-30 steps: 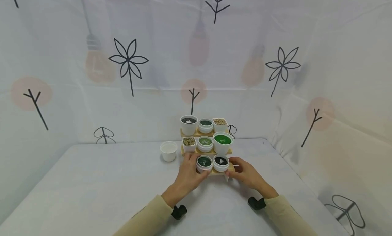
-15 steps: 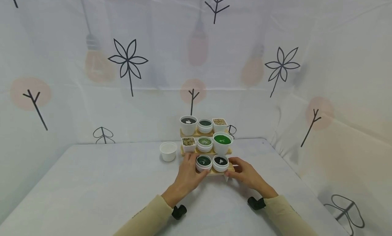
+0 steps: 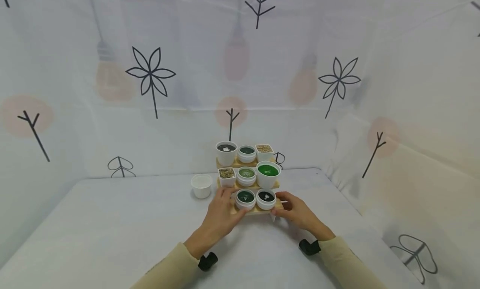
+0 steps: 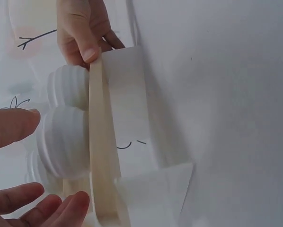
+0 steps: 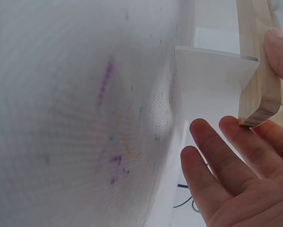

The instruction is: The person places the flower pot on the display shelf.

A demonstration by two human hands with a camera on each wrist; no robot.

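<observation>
A tiered stand with wooden shelves [image 3: 278, 204] and white supports holds small white pots in three rows. On its front shelf sit two round white jars, one with dark green content [image 3: 245, 199] and one with black content [image 3: 266, 198]. My left hand [image 3: 216, 217] is around the dark green jar; in the left wrist view its thumb and fingers stand apart from the jar [image 4: 66, 142]. At the shelf's right end, my right hand [image 3: 300, 215] pinches the wooden board [image 5: 256, 92], thumb on its front edge and fingertips at its end.
An empty white cup [image 3: 201, 186] stands on the white-covered table left of the stand. The middle row bears a square pot [image 3: 227, 178], a round jar [image 3: 246, 176] and a bright green cup [image 3: 268, 174]. A printed cloth [image 3: 180, 135] hangs behind.
The left hand has loosened from the dark green jar and shifted slightly left, baring the shelf's left part. The right hand stays at the board's end. The head view has turned slightly right.
</observation>
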